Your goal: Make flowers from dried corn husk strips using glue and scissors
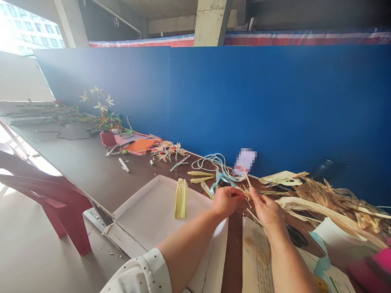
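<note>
My left hand (pixel 227 201) is closed in a pinch on a small husk flower (pixel 247 193), whose petals show partly between my fingers. My right hand (pixel 269 213) meets it there, thumb and fingers closed on a thin pale stick (pixel 247 179) that points up and away. Just beyond my hands lie a pale blue cord (pixel 210 160) and some light blue ribbon. Left of them are two yellowish rolled husks (pixel 200 179). A flat yellow-green corn husk (pixel 181 199) rests on the white cardboard tray (pixel 143 228) beside my left forearm.
Dried corn husks (pixel 330 195) pile up on the right, near a white tub (pixel 339 232) and black-handled scissors (pixel 296 236). A printed sheet (pixel 256 256) lies under my right forearm. A blue partition (pixel 259 101) stands behind the table. A red plastic chair (pixel 67 203) is at left.
</note>
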Demonstrator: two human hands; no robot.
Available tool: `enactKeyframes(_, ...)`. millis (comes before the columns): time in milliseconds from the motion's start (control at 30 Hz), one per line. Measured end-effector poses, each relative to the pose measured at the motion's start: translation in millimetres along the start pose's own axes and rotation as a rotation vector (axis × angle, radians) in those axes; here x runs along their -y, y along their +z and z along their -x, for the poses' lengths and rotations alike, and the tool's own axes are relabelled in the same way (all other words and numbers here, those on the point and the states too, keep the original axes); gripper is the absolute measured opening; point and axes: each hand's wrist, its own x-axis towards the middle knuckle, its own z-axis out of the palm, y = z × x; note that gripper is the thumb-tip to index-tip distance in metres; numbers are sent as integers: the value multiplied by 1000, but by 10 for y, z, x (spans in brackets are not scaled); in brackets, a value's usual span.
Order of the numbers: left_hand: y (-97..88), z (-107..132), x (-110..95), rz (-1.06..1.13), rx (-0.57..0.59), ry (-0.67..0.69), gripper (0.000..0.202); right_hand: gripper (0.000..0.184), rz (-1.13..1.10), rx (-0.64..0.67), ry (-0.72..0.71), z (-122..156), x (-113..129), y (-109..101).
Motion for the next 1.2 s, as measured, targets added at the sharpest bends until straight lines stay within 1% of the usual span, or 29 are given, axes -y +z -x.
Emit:
enactKeyframes(167,11,1,20,-10,6,-15,12,62,11,19,-29,-19,-16,-31)
enactKeyframes(333,29,-3,41,-7,8,-8,13,62,24,27,-14,-47,-75,-22)
enactKeyframes(400,30,-5,46,-2,5,-5,13,58,-58,28,2,-44,-97,3)
enactKeyframes(500,29,-12,59,8,1,9,12,50,-306,68,44,-10,-90,41)
enactKeyframes(600,33,-23,80,20,-3,20,12,46,-562,147,97,38,-42,57)
enactKeyframes(700,41,-33,93,43,-10,29,11,46,-749,236,142,64,-11,58)
enactKeyframes(800,43,-37,87,54,-28,33,12,45,-849,289,167,61,-25,58)
enactKeyframes(1000,47,-40,76,45,-50,18,13,45,-969,358,183,42,-60,67)
enactKeyframes(1200,58,-53,99,65,-65,64,12,41,-1106,487,290,36,-48,74)
